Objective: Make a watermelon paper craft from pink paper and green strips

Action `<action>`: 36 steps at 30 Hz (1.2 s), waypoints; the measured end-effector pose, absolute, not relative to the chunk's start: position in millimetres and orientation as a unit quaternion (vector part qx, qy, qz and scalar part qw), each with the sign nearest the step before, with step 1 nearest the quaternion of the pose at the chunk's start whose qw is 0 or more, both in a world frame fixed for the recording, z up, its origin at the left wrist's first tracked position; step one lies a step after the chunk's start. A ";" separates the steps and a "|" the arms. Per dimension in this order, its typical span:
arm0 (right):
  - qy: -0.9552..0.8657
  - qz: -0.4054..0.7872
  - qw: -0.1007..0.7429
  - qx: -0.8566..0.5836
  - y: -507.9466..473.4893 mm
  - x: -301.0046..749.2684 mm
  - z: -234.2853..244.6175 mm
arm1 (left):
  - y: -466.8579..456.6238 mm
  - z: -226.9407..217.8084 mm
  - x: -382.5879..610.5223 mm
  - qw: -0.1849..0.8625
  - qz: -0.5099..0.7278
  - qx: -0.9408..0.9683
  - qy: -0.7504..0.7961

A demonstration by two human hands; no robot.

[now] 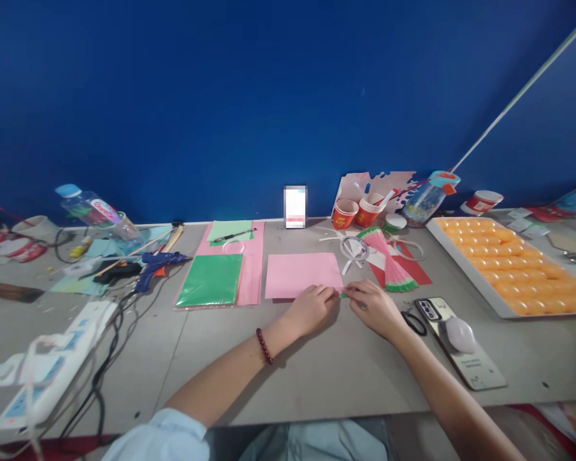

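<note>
Mid-table, near the person's body, I see a pink sheet (302, 272) lying flat on the grey table (230, 365), with both bare hands at its near right corner. The left grip (313, 307) rests along the near edge, fingers bent; I cannot tell whether it pinches the paper. The right grip (372, 306) is narrow, fingertips bunched at a small green piece (344, 295) beside that corner; whether they hold it is too small to tell.

I judge the step in hand to be fine fingertip work at this corner, perhaps lining up or folding. To my mind, the next move calls for a steady left grip and a small, careful motion of the right.

Beyond the sheet, to the right, stand red paper cups: one (344, 218) whose inside I cannot see, and a stack (367, 216) with slender white and red pieces poking out. Near them, a blue-topped clear bottle (427, 202) holds small multicoloured bits. Further right, a white tray (470, 269) carries rows of glossy orange rounded things (513, 262). Left of the sheet, a clear packet (211, 280) contains green material.
</note>
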State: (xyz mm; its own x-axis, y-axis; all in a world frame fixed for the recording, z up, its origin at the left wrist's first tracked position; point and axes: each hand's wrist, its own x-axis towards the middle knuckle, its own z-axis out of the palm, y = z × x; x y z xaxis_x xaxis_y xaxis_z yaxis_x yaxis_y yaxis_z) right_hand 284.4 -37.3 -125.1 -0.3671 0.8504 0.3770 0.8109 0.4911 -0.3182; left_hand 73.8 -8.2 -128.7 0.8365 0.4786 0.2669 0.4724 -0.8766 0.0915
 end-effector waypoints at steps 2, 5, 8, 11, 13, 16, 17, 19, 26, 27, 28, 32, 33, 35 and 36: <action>-0.830 0.030 0.244 -0.501 -37.5 284.4 -125.3 | -8.4 -128.0 73.4 0.001 0.137 0.959 0.247; -0.833 0.020 0.231 -0.501 -38.3 283.0 -123.9 | -8.4 -126.6 73.2 -0.014 0.128 0.962 0.241; -0.832 0.017 0.228 -0.505 -38.9 281.3 -122.7 | -8.3 -126.1 73.5 -0.024 0.120 0.963 0.240; -0.825 0.029 0.239 -0.511 -38.1 281.5 -124.4 | -8.4 -126.7 73.8 -0.030 0.116 0.963 0.243; -0.815 0.045 0.254 -0.518 -36.7 283.0 -126.8 | -8.4 -127.2 73.8 -0.030 0.116 0.963 0.243; -0.800 0.063 0.280 -0.527 -34.4 285.8 -129.8 | -8.4 -128.1 73.5 -0.027 0.118 0.963 0.240; -0.798 0.066 0.285 -0.527 -34.0 286.4 -130.3 | -8.3 -128.5 73.4 -0.027 0.120 0.963 0.240; -0.801 0.067 0.288 -0.521 -33.6 286.9 -130.6 | -8.1 -129.1 73.4 -0.030 0.121 0.963 0.240; -0.814 0.043 0.284 -0.504 -33.3 286.2 -131.9 | -7.2 -126.9 73.9 -0.030 0.108 0.964 0.240; -0.814 0.041 0.284 -0.505 -33.4 286.5 -131.9 | -7.3 -126.1 74.0 -0.030 0.106 0.964 0.240; -0.815 0.040 0.283 -0.505 -33.6 286.9 -131.5 | -7.4 -125.4 74.1 -0.031 0.105 0.964 0.242; -0.832 0.025 0.260 -0.490 -37.5 288.9 -125.8 | -8.0 -123.4 74.4 -0.029 0.099 0.964 0.245; -0.839 0.020 0.248 -0.485 -39.2 289.1 -123.5 | -7.9 -123.1 74.4 -0.027 0.098 0.964 0.245; -0.848 0.010 0.218 -0.482 -43.3 289.0 -118.8 | -7.6 -122.8 74.4 -0.020 0.100 0.964 0.246; -0.851 0.006 0.203 -0.484 -45.5 288.5 -116.9 | -7.4 -122.7 74.2 -0.016 0.101 0.964 0.246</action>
